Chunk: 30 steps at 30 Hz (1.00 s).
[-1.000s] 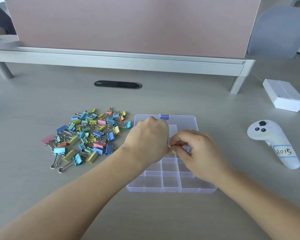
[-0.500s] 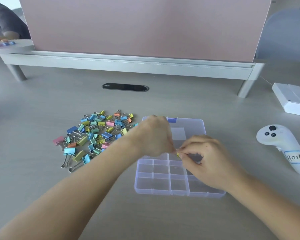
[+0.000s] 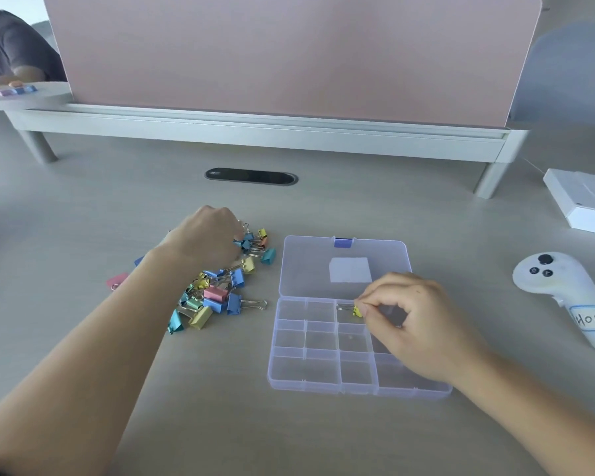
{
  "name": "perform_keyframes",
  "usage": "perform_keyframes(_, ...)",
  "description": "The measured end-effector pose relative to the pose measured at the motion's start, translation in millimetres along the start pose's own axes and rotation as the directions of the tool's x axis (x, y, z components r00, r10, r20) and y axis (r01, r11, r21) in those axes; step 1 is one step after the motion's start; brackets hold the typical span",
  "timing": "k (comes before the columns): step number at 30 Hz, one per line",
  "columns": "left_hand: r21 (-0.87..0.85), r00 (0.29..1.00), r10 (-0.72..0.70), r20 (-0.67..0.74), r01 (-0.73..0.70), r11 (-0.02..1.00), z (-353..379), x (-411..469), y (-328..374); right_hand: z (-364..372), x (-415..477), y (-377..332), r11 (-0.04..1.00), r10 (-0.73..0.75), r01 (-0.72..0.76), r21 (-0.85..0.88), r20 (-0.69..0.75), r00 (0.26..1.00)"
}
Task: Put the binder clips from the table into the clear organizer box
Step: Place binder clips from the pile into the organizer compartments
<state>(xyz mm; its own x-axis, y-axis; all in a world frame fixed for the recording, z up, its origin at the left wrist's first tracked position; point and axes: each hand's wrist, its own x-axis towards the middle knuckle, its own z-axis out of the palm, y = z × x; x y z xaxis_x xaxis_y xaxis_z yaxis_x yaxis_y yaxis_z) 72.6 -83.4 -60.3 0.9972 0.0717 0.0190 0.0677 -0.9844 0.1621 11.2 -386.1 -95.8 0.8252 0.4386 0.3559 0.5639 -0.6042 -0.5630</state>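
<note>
Yellow clip (image 3: 357, 311) now pinched by my R hand (image 3: 423, 326) alone over box (image 3: 303, 387); L hand (image 3: 205, 242) back at pile (image 3: 217, 294), grip hidden.

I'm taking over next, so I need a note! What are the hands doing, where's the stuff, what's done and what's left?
Left hand: on the far end of the clip pile, fingers hidden, grip unclear.
Right hand: pinches a small yellow clip at a back-row compartment of the organizer box, lid open flat.
Done: no clips seen lying in the box.
Left: drop this clip, then move the whole pile.
</note>
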Motion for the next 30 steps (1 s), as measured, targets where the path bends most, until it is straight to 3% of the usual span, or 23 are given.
perform_keyframes(8, 0.001, 0.997, 0.019, -0.077, -0.018, 1.000, 3, -1, 6, 0, 0, 0, 1.000, 0.001, -0.001, -0.010, 0.002, 1.000)
perform_keyframes(21, 0.058, 0.995, 0.095, -0.002, -0.095, 0.994, 3, -3, 11, 0, 0, 1, 1.000, 0.001, -0.001, -0.002, 0.002, 1.000)
perform_keyframes(30, 0.145, 0.986, 0.127, -0.105, -0.112, 0.983, 5, -4, 15, 0, 1, 2, 1.000, -0.003, 0.003, -0.007, 0.000, 1.000)
